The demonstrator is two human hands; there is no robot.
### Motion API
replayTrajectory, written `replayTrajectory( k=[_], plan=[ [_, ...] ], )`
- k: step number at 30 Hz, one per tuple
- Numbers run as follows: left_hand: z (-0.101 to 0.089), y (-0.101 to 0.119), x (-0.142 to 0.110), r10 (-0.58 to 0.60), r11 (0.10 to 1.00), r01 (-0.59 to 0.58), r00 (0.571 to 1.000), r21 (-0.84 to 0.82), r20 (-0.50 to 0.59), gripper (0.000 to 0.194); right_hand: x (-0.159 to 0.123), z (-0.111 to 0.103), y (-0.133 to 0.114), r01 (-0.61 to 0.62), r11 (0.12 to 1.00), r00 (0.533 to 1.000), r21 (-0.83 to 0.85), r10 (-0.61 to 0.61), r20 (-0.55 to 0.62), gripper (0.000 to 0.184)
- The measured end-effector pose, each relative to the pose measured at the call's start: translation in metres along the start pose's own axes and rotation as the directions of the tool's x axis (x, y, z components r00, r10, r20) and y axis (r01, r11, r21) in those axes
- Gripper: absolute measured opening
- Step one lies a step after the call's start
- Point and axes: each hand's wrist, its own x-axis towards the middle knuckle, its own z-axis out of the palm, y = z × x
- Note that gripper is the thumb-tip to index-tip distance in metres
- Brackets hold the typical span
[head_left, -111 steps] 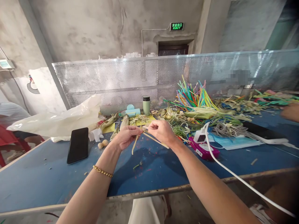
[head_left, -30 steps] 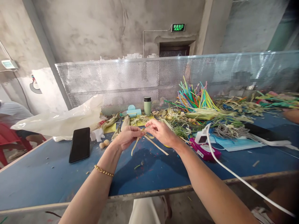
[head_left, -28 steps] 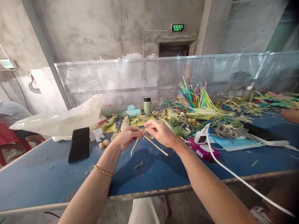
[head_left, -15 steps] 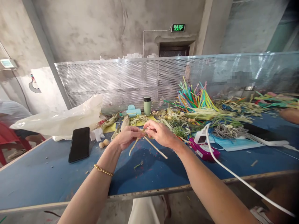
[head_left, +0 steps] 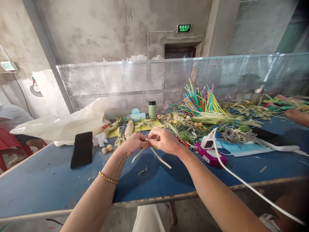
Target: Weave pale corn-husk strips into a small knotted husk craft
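Over the middle of the blue table (head_left: 135,188), my left hand (head_left: 133,143) and my right hand (head_left: 163,140) meet fingertip to fingertip. Both are closed in a pinch on pale, dry strips that look like corn husk (head_left: 161,158). Two loose ends hang below the fingers and spread apart, one to the left and one to the right. The part between the fingertips is mostly hidden. Just left of my left hand lie small round tan balls (head_left: 107,149). Dried husks (head_left: 129,129) lie behind it.
A black phone (head_left: 81,150) lies to the left, near a plastic bag (head_left: 65,120). Behind stand a green bottle (head_left: 152,110) and colourful stems (head_left: 200,100). On the right are a magenta power strip (head_left: 212,157), a white cable (head_left: 231,174) and another person's hand (head_left: 298,116).
My two hands have come slightly down towards me, with the strips between them. The hanging ends have shifted a little left and down. The other person's hand at right has moved slightly left.
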Motion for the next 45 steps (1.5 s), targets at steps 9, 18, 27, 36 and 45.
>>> replayTrajectory(
  k=[9, 18, 27, 36, 45],
  plan=[
    [0.007, 0.002, -0.006, 0.031, 0.989, -0.064, 0.971, 0.133, 0.236, 0.022, 0.009, -0.001, -0.009, 0.021, 0.964, 0.984, 0.266, 0.027, -0.177, 0.009],
    [0.000, 0.001, -0.002, 0.012, 0.989, 0.004, 0.994, -0.147, 0.107, 0.023, 0.008, -0.005, 0.006, -0.076, 0.982, 0.954, 0.175, 0.123, -0.273, 0.026],
    [-0.005, 0.002, 0.001, -0.008, 0.959, 0.005, 1.000, -0.283, -0.009, 0.027, 0.003, -0.007, 0.005, -0.036, 0.997, 0.999, 0.072, 0.034, 0.025, 0.025],
    [-0.003, -0.005, 0.003, -0.006, 0.987, 0.014, 0.999, -0.158, 0.049, 0.024, 0.002, -0.004, -0.001, -0.055, 0.993, 0.998, 0.107, 0.055, 0.003, 0.010],
    [-0.001, 0.000, 0.003, 0.049, 0.991, -0.059, 0.995, -0.121, -0.084, 0.023, 0.005, 0.000, 0.009, -0.163, 0.952, 0.984, 0.259, 0.177, -0.031, 0.014]
  ],
)
